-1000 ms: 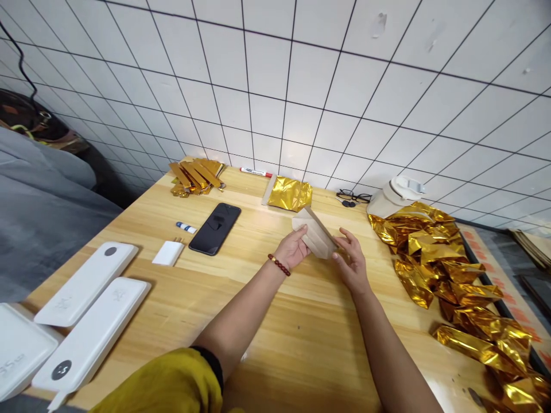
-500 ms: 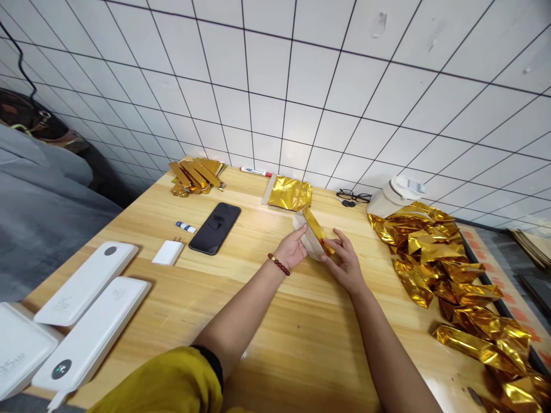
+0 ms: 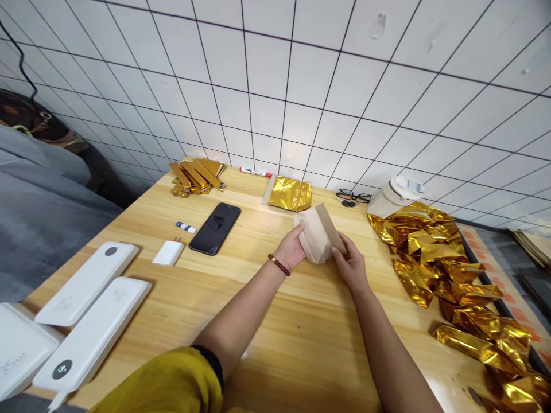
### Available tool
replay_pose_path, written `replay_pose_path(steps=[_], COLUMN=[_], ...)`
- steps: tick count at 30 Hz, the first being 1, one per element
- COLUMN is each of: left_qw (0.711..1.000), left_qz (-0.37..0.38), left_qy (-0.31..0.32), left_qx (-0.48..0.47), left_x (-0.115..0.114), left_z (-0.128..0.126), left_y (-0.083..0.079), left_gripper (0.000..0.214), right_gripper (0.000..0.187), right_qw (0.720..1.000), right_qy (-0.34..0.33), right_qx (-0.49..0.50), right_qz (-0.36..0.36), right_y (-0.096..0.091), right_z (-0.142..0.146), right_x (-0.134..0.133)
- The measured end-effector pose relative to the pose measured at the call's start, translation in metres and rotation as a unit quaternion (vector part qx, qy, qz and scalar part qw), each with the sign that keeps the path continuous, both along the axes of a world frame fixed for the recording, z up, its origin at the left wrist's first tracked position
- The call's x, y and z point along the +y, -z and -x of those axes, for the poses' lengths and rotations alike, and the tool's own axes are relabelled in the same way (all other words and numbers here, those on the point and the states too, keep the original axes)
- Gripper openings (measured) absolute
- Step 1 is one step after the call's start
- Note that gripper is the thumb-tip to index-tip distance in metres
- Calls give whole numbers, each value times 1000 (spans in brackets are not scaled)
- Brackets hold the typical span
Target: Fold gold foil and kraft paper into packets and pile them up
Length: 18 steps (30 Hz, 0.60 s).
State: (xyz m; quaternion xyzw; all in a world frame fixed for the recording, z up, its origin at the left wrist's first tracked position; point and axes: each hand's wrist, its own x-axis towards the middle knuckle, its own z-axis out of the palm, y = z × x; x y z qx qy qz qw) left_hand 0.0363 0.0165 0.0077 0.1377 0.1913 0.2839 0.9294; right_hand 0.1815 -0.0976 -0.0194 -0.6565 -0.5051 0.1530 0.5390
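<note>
A folded piece of beige paper [image 3: 317,232], gold on its hidden side, is held over the wooden table [image 3: 275,321] between both my hands. My left hand [image 3: 293,249], with a red bead bracelet at the wrist, grips its left edge with closed fingers. My right hand [image 3: 350,264] pinches its right lower edge. The beige side faces me.
A heap of gold foil sheets [image 3: 447,269] lies to the right. A folded gold sheet [image 3: 290,193], gold strips [image 3: 196,175], a red marker [image 3: 256,171], glasses [image 3: 353,198] and a white bottle [image 3: 394,196] stand at the back. A black phone [image 3: 215,228], a charger [image 3: 169,252], a small glue stick [image 3: 186,227] and white power banks [image 3: 86,310] lie at the left.
The paper was turned between my hands: half a second ago a gold strip showed at its edge, now only the beige side faces me. Both hands stayed in place.
</note>
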Motion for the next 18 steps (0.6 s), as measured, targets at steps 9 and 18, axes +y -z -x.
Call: replay_pose_path(steps=[9,18], left_qw=[999,996], left_qz=[40,-67], left_qy=[11,20], left_qx=[30,61], left_x=[4,-5], left_z=[-1,-1], left_y=[5,7], left_gripper=[31,19], right_gripper=[52,49], right_qw=[994,989], right_qy=[43,-5], right_qx=[97,145], right_qz=[18,13], right_y=[6,-4], right_z=[-7,2], right_x=[1,0])
